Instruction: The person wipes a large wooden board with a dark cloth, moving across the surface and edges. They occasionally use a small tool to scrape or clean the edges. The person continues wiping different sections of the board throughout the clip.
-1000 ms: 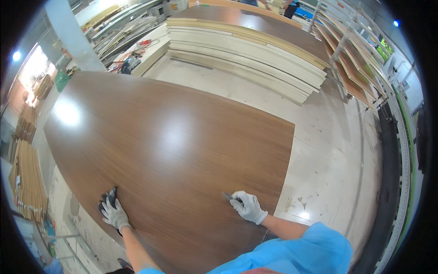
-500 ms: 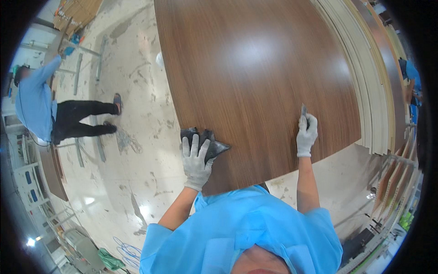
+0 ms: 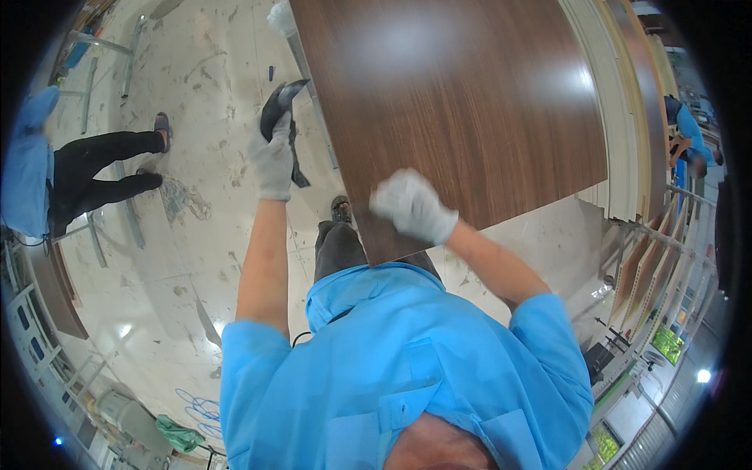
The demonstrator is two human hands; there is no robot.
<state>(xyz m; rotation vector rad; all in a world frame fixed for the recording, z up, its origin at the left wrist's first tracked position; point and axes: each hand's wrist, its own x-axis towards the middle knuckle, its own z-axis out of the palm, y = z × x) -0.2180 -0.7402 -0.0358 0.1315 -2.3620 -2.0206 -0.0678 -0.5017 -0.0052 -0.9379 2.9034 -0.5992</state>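
A large brown wood-grain panel (image 3: 439,102) lies before me, its near left corner close to my waist. Off its left edge, above the floor, my left hand (image 3: 274,160) in a white glove is closed on a crumpled black cloth (image 3: 280,106), which hangs in folds with one shiny grey end. My right hand (image 3: 411,205), also gloved, is over the panel near that corner, its fingers curled and blurred by motion. Whatever it holds, if anything, is hidden.
Pale stacked boards (image 3: 627,141) run along the panel's right side. A co-worker (image 3: 86,172) in blue stands at left near metal frames (image 3: 129,204); another person (image 3: 689,129) is at far right. A small dark object (image 3: 271,73) lies on the floor.
My left hand has lifted the black cloth off the panel and carried it left and away. My right hand has swung left toward the near corner; its small grey tool no longer shows.
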